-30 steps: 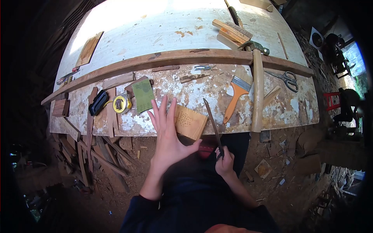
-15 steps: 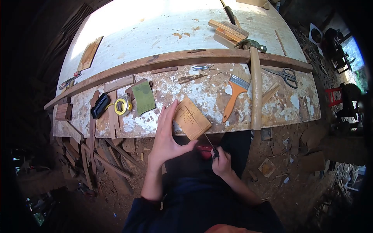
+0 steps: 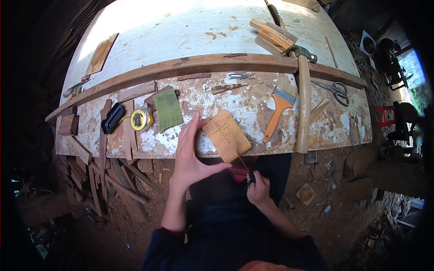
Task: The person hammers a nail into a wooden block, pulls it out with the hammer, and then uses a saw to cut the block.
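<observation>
Holding a wooden block (image 3: 231,137) at the middle of the near edge of the surface (image 3: 190,36), with a blade put to it.
Right hand (image 3: 258,189) is closed around the dark handle (image 3: 251,178) of a thin blade (image 3: 243,162), which meets the block at its near corner; left hand (image 3: 190,160) has a wide grip, block between fingertips and thumb, dotted face showing. Left of the block, a green sheet (image 3: 167,109) and a yellow tape measure (image 3: 139,119); right, an orange-handled paintbrush (image 3: 275,115), a hammer (image 3: 303,106) with its handle towards the near edge, and scissors (image 3: 338,93) towards the right edge. Farther, a long wooden beam (image 3: 199,66) spans the surface between left and right edges.
</observation>
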A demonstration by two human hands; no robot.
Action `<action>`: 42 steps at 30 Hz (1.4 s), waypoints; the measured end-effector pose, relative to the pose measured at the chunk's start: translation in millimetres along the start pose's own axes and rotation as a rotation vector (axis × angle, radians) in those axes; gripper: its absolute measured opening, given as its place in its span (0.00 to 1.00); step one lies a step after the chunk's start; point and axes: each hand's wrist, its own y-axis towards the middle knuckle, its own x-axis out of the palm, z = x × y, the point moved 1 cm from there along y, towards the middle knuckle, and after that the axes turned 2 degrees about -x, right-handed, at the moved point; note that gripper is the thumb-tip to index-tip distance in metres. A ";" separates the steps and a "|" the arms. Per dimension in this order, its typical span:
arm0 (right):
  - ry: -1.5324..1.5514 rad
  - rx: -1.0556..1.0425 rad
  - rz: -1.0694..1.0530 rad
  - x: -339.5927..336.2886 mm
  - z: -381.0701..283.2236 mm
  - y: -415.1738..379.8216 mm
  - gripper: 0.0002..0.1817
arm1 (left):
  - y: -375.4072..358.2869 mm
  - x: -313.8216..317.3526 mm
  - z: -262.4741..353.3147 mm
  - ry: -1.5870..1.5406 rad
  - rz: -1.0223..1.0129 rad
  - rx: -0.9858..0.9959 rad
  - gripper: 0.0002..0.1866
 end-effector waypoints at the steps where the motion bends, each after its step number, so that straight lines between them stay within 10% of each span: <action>1: -0.005 0.002 0.001 -0.8 -1.6 0.7 0.07 | 0.6 -1.0 1.1 0.010 0.004 0.003 0.77; 42: 0.030 0.235 -0.242 -22.7 11.6 -15.5 0.09 | 10.7 0.2 3.1 -0.016 -0.003 -0.012 0.71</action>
